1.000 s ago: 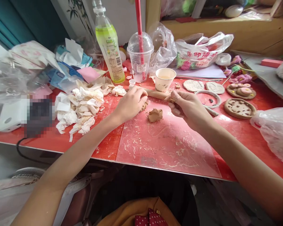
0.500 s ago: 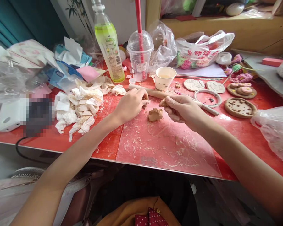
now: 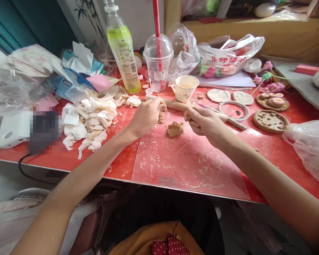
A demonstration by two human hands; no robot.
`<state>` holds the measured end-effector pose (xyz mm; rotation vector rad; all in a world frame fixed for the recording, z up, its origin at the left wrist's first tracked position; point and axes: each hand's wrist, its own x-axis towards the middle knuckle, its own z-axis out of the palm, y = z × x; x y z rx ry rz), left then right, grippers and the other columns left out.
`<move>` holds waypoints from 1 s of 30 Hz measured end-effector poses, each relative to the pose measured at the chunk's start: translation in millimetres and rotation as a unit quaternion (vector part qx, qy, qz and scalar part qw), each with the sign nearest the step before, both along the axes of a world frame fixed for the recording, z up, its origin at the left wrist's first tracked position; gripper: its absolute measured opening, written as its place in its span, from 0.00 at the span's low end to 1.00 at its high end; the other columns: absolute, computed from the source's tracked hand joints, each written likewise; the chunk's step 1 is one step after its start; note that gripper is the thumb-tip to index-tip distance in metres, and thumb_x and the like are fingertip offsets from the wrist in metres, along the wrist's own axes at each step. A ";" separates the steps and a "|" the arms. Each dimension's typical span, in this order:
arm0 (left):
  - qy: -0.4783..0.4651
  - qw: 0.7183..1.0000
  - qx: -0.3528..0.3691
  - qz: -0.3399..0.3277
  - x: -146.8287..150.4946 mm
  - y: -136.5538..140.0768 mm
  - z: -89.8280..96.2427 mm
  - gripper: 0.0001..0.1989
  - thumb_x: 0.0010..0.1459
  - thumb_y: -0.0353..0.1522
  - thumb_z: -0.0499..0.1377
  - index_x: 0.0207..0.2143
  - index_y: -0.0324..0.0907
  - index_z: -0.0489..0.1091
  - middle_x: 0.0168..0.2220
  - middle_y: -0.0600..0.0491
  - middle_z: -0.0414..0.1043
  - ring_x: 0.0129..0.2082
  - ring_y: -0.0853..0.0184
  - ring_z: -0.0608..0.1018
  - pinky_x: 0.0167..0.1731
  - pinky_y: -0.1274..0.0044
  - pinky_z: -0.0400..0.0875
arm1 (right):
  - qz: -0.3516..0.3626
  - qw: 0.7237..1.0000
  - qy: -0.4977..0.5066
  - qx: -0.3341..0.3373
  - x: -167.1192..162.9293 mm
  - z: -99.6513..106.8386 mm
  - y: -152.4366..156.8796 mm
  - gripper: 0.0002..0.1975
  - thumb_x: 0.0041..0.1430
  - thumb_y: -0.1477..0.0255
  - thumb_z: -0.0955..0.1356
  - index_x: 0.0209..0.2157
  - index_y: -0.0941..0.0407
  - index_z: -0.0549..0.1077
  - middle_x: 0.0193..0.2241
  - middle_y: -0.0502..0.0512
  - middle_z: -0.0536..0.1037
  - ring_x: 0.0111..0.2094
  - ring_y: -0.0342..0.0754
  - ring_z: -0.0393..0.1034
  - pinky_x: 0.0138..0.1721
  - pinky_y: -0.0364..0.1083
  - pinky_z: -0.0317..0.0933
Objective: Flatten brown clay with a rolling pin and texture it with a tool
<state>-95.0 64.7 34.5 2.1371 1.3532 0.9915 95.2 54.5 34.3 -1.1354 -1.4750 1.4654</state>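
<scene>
Left hand and right hand drifted a tad apart, pinching a clay chunk and clay nub respectively, brown lump between.

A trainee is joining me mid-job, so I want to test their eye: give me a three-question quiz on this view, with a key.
1. Multiple choice: where is the brown clay lump?
A) Inside the paper cup
B) On the clear sheet covering part of the red table
C) Inside the pale ring
2. True or false: the right hand lies flat with its fingers spread.
3. Fill in: the clear cup with the domed lid has a red ____ standing in it.

Key:
1. B
2. False: it pinches a small piece of brown clay.
3. Straw
</scene>
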 end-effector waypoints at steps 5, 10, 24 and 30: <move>-0.025 0.998 -0.052 -0.007 1.7 3.9 -2.7 0.09 0.62 0.33 0.50 0.32 0.40 0.67 0.24 0.54 0.71 0.25 0.72 0.74 0.27 0.79 0.68 | -0.007 1.000 0.026 -0.010 1.4 -2.4 0.5 0.17 0.58 0.58 0.66 0.25 0.57 0.66 0.15 0.43 0.56 0.13 0.35 0.45 0.13 0.40 0.37; 0.029 1.000 -0.004 -0.007 1.0 5.0 -2.3 0.10 0.61 0.32 0.51 0.33 0.39 0.71 0.32 0.51 0.74 0.33 0.70 0.74 0.34 0.77 0.68 | 0.038 0.995 0.080 -0.054 0.9 -3.9 0.9 0.19 0.61 0.55 0.61 0.38 0.56 0.70 0.28 0.52 0.71 0.17 0.37 0.58 0.15 0.40 0.52; -0.065 0.993 0.015 -0.101 9.3 -10.3 5.2 0.04 0.60 0.32 0.54 0.36 0.42 0.67 0.40 0.51 0.67 0.34 0.72 0.70 0.36 0.77 0.69 | 0.145 0.984 0.080 -0.063 -3.2 1.1 -8.8 0.26 0.58 0.49 0.59 0.42 0.57 0.71 0.34 0.59 0.76 0.25 0.41 0.69 0.18 0.40 0.58; -0.108 0.988 -0.058 -0.093 11.5 -8.3 -0.7 0.11 0.60 0.40 0.54 0.41 0.43 0.61 0.36 0.52 0.66 0.28 0.74 0.68 0.30 0.79 0.68 | 0.119 0.992 0.044 -0.006 -6.7 -3.6 -15.5 0.17 0.55 0.58 0.68 0.29 0.59 0.70 0.26 0.52 0.71 0.19 0.36 0.58 0.17 0.39 0.50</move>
